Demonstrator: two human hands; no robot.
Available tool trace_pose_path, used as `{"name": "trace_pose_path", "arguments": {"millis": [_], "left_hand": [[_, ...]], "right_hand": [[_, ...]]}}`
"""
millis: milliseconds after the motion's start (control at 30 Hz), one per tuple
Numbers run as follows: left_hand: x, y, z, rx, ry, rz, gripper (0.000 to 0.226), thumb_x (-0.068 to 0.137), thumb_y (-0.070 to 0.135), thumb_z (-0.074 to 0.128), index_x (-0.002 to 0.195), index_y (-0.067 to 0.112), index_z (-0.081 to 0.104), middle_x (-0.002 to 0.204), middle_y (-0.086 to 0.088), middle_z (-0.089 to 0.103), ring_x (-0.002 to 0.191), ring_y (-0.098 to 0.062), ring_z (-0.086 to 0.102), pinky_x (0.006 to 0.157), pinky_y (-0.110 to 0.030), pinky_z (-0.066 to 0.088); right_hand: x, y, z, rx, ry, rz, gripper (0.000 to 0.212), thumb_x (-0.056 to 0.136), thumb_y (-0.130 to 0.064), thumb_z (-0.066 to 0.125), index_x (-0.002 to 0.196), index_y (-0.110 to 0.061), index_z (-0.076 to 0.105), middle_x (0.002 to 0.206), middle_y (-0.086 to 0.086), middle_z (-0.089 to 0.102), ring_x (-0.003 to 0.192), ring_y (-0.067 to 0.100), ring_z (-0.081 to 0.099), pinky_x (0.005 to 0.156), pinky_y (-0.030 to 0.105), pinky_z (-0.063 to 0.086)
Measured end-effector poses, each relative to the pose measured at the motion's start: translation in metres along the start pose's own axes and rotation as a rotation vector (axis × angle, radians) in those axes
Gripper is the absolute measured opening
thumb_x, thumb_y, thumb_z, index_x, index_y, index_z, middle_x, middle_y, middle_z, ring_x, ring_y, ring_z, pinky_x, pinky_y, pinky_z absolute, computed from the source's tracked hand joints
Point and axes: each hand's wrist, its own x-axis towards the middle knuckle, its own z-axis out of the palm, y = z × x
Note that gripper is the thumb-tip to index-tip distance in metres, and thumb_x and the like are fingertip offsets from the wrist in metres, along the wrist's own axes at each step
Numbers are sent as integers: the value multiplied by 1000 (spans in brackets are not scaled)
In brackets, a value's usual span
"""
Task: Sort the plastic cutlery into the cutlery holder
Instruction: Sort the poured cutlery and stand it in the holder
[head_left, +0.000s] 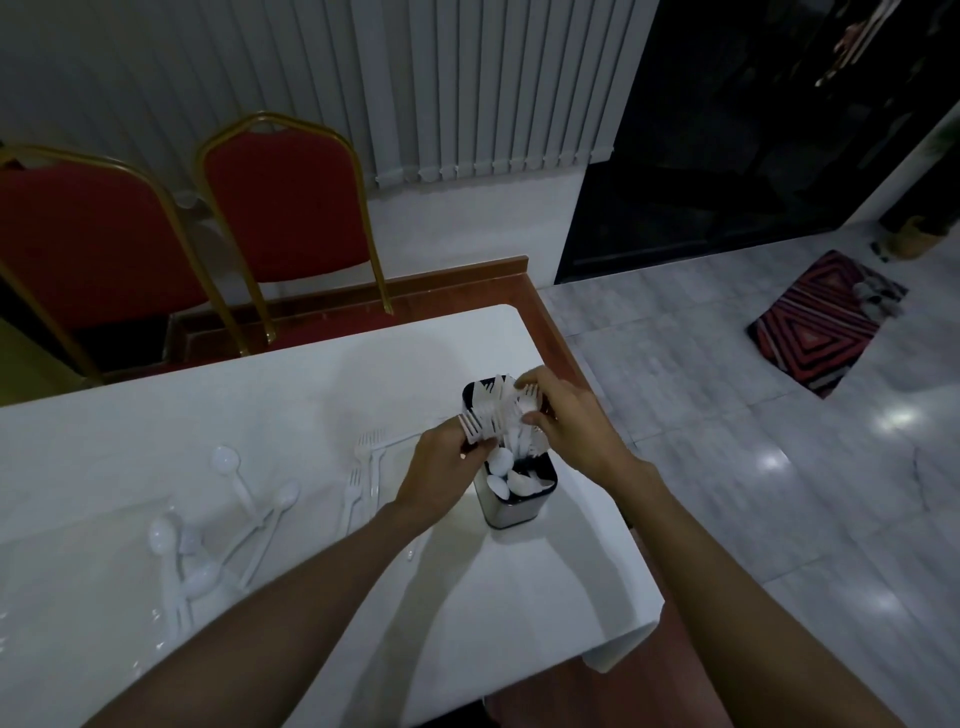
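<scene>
A dark, metal-sided cutlery holder (511, 506) stands near the right end of the white table (311, 395). White plastic forks, knives and spoons stick up from it. My left hand (441, 462) grips a white fork (471, 427) at the holder's left rim, tines up. Over the holder's far compartment, my right hand (563, 415) pinches the white cutlery standing there (525, 402). Loose forks (363, 467) and spoons (228, 514) lie on the table to the left.
Two red chairs with gold frames (291, 208) stand beyond the table's far edge. The table's right edge and near right corner (644, 613) are close to the holder. Tiled floor with a striped mat (826, 322) lies to the right.
</scene>
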Motion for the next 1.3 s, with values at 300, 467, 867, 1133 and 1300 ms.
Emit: {"name": "trace_pose_path", "arguments": {"millis": [300, 467, 867, 1133, 1300], "left_hand": [[-4, 2, 6, -59, 27, -60, 17, 84, 12, 68, 72, 16, 56, 60, 17, 54, 57, 8, 52, 53, -8, 37], [-1, 4, 5, -58, 7, -43, 21, 86, 14, 67, 74, 24, 53, 62, 18, 55, 58, 7, 53, 55, -9, 37], [3, 5, -1, -14, -30, 19, 13, 85, 8, 65, 98, 8, 63, 84, -3, 70, 73, -17, 65, 65, -29, 53], [3, -1, -2, 3, -30, -1, 3, 85, 11, 65, 87, 9, 67, 84, -4, 72, 76, -17, 65, 66, -28, 51], [2, 3, 1, 49, -46, 105, 17, 87, 3, 60, 101, 11, 66, 92, 3, 64, 84, -11, 60, 74, -19, 49]], "right_hand": [[-16, 9, 11, 34, -101, 29, 58, 85, -12, 66, 138, -19, 42, 122, 1, 53, 102, 15, 55, 87, 28, 50], [-13, -6, 3, 99, 76, -54, 49, 75, -28, 78, 120, -25, 58, 113, -5, 54, 101, 8, 52, 83, 16, 44], [-2, -13, 4, 183, 68, -29, 16, 76, -22, 80, 89, -15, 74, 102, -5, 64, 92, 4, 59, 75, 10, 42], [-12, 7, 8, 136, 22, 82, 25, 70, -30, 84, 90, -20, 72, 103, -8, 61, 93, 5, 56, 77, 14, 39], [-7, -17, 0, 283, 112, 45, 34, 71, -35, 82, 102, -32, 67, 105, -11, 55, 97, -2, 53, 76, 2, 38]]}}
